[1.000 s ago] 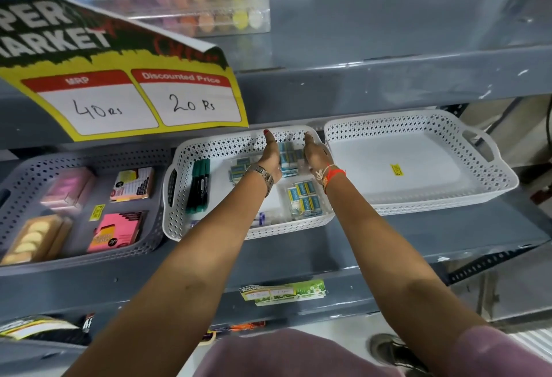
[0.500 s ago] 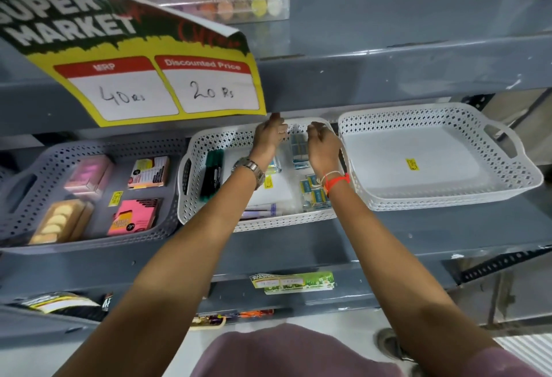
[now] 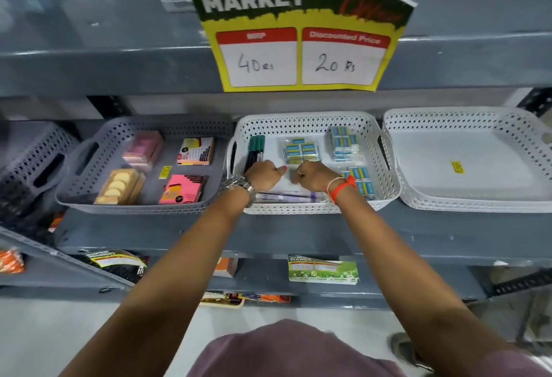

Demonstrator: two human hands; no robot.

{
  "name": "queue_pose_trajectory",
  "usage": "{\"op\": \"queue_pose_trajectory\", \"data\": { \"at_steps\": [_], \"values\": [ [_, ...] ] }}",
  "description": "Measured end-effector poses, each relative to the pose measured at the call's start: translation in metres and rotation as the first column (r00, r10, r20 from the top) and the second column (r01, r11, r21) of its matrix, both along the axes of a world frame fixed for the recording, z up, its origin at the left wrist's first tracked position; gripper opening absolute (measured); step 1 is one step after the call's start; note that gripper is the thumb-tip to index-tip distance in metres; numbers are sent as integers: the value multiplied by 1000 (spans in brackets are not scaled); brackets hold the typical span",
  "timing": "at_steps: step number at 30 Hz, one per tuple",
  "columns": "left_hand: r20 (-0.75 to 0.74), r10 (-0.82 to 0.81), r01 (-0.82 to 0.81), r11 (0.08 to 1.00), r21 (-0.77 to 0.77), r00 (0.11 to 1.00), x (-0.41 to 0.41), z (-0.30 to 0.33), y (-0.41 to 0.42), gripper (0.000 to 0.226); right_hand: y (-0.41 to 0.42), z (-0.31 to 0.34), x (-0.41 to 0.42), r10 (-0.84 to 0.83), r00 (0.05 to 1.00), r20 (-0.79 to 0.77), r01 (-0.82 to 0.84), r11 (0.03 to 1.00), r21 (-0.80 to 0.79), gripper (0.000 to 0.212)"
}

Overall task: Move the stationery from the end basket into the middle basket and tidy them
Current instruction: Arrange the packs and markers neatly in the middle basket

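Note:
The white middle basket [image 3: 310,122] holds green markers [image 3: 256,149] at its left. It also holds a yellow-and-blue eraser pack [image 3: 300,151], a blue-and-white eraser pack [image 3: 343,143], another eraser pack [image 3: 363,179] at the front right, and a clear packet of pens [image 3: 286,196] along the front. My left hand [image 3: 263,175] and my right hand [image 3: 313,175] sit side by side over the basket's middle, just behind the pen packet. Their fingers are curled under, and I see nothing in them. The white end basket [image 3: 466,202] on the right contains only a yellow sticker [image 3: 457,166].
A grey basket [image 3: 134,207] on the left carries sticky-note pads and pink and yellow blocks. A yellow price sign [image 3: 298,57] hangs from the shelf above, just over the middle basket. A darker grey basket [image 3: 27,164] stands at the far left. Lower shelves hold more labels and packets.
Both hands have drawn back from the eraser packs at the rear of the middle basket to its middle, fingers now curled. The camera has shifted left and downward.

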State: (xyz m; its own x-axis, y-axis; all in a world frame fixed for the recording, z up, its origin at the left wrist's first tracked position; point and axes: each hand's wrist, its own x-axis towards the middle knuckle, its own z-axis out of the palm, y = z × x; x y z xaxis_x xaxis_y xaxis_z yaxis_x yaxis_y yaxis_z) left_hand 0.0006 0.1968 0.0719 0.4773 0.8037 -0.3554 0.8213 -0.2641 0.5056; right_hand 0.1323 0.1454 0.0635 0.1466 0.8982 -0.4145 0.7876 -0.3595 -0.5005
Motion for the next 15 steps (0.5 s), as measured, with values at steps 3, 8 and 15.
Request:
{"op": "queue_pose_trajectory", "data": {
  "at_steps": [3, 8, 15],
  "values": [
    [-114, -77, 85, 994, 63, 990, -3, -1, -4, 55, 0, 4, -3, 33, 999, 31, -31, 998, -50, 33],
    [-115, -97, 99, 995, 6, 989, -9, -3, -5, 56, -2, 7, -6, 59, 998, 38, -54, 993, -103, 29],
    [31, -55, 55, 998, -20, 998, -14, 0, -7, 57, 1, 7, -8, 4, 999, 33, -1, 996, -91, 29]
  ]
}}
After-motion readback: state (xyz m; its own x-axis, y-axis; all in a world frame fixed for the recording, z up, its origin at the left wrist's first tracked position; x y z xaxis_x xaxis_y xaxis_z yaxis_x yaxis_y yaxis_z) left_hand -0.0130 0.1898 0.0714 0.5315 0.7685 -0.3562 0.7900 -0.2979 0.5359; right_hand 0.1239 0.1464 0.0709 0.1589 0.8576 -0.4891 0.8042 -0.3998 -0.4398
